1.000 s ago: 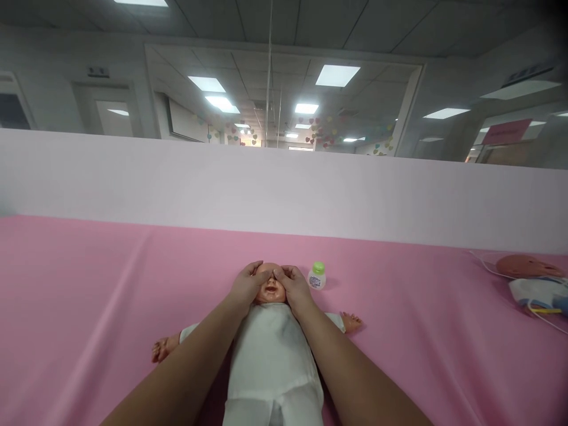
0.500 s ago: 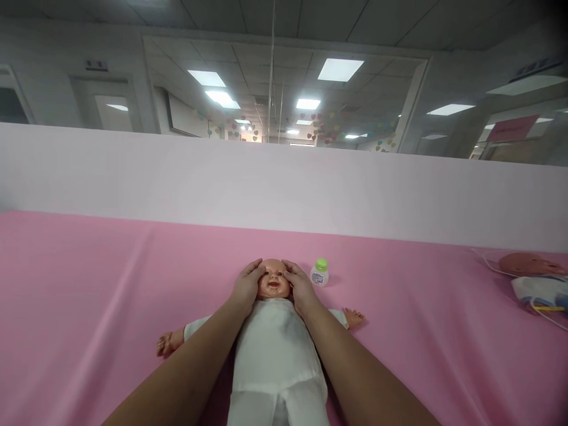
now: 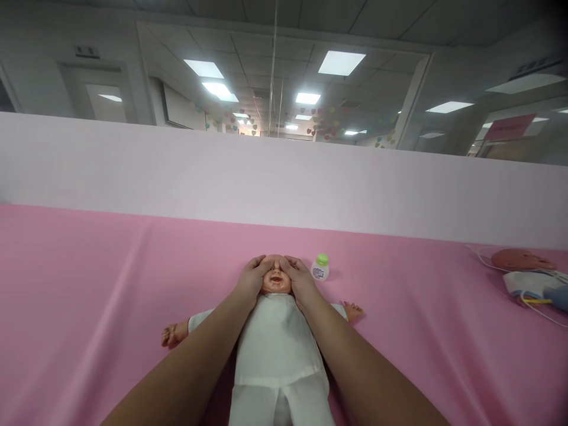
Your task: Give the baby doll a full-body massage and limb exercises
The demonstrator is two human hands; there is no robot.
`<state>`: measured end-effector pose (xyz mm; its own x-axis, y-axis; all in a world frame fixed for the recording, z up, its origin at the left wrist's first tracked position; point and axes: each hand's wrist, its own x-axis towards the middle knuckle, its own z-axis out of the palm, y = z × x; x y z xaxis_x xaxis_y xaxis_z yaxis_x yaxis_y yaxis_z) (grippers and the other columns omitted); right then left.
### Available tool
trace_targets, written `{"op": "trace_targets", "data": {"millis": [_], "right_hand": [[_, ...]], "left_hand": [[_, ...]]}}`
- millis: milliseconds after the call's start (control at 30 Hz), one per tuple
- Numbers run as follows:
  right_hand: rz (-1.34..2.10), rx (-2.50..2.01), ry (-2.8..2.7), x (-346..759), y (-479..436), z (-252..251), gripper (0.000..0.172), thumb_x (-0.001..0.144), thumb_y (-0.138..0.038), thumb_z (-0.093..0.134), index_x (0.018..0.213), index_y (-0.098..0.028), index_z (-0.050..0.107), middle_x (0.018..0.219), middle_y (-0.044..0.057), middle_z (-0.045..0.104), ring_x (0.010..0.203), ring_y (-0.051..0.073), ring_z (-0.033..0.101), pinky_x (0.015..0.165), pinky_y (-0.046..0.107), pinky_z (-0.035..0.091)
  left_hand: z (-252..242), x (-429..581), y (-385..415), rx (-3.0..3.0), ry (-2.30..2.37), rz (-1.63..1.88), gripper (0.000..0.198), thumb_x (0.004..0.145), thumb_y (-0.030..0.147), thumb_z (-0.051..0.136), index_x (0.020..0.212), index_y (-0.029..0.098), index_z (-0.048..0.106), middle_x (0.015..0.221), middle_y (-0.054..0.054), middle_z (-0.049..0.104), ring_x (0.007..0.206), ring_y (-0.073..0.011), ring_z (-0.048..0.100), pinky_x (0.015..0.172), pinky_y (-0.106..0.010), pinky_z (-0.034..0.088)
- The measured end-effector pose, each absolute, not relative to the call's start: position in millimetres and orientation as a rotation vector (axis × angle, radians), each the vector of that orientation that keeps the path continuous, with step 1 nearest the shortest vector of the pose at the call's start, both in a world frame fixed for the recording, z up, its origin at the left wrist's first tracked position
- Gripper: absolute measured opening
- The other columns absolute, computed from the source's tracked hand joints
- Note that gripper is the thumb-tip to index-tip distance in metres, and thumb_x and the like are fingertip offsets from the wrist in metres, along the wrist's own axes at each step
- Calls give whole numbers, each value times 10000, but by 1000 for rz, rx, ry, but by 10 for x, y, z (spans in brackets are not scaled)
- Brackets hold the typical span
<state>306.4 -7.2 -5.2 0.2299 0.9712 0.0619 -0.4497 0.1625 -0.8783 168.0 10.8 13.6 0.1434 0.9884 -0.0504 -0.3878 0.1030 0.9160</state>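
A baby doll (image 3: 278, 343) in white clothes lies on its back on the pink sheet (image 3: 89, 284), arms spread out to both sides. Its head is held between my two hands. My left hand (image 3: 251, 281) wraps the left side of the head, its thumb on the brow and eye area. On the opposite side my right hand (image 3: 300, 282) cups the head in the same way, thumb near the nose bridge. Both thumbs hide the doll's eyes. Just right of my right hand stands a small clear bottle (image 3: 320, 271) with a green cap.
Toward the right edge lies a second doll (image 3: 517, 259), partly out of view, with white and blue cloth and white cords beside it. A white low wall (image 3: 284, 180) runs behind the sheet. Above it are glass windows.
My thumbs have moved inward from the sides of the doll's face, across its eyes toward the nose bridge. The view has shifted slightly. The bottle stays in place.
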Motion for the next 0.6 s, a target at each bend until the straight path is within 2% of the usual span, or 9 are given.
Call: {"op": "trace_targets", "data": {"millis": [167, 367, 467, 600], "right_hand": [[1162, -879, -739, 3125, -26, -109, 411, 673, -440, 845, 1023, -255, 736, 1051, 31, 769, 1043, 246, 686, 959, 390, 548], [1200, -857, -760, 3155, -59, -92, 396, 662, -308, 787, 1053, -270, 743, 1119, 22, 762, 1079, 255, 676, 940, 390, 547], [1216, -821, -798, 3156, -70, -102, 420, 663, -293, 807, 1075, -273, 728, 1106, 11, 754, 1057, 240, 679, 921, 371, 549], [1232, -805, -817, 3153, -63, -115, 470, 649, -327, 877, 1081, -261, 705, 1067, 13, 746, 1001, 227, 686, 889, 363, 559]], "left_hand": [[96, 1682, 148, 854, 931, 1291, 399, 806, 297, 786, 1181, 179, 718, 1175, -134, 766, 1021, -249, 737, 922, -366, 591], [63, 1651, 167, 815, 880, 1287, 342, 848, 223, 679, 1183, 173, 720, 1164, -136, 771, 964, -239, 746, 860, -361, 615], [82, 1635, 142, 836, 835, 1266, 366, 820, 246, 742, 1176, 169, 707, 1125, -137, 774, 935, -236, 749, 852, -353, 614], [121, 1616, 103, 873, 786, 1205, 511, 721, 219, 849, 1196, 171, 667, 1061, -131, 774, 889, -244, 752, 832, -371, 619]]}}
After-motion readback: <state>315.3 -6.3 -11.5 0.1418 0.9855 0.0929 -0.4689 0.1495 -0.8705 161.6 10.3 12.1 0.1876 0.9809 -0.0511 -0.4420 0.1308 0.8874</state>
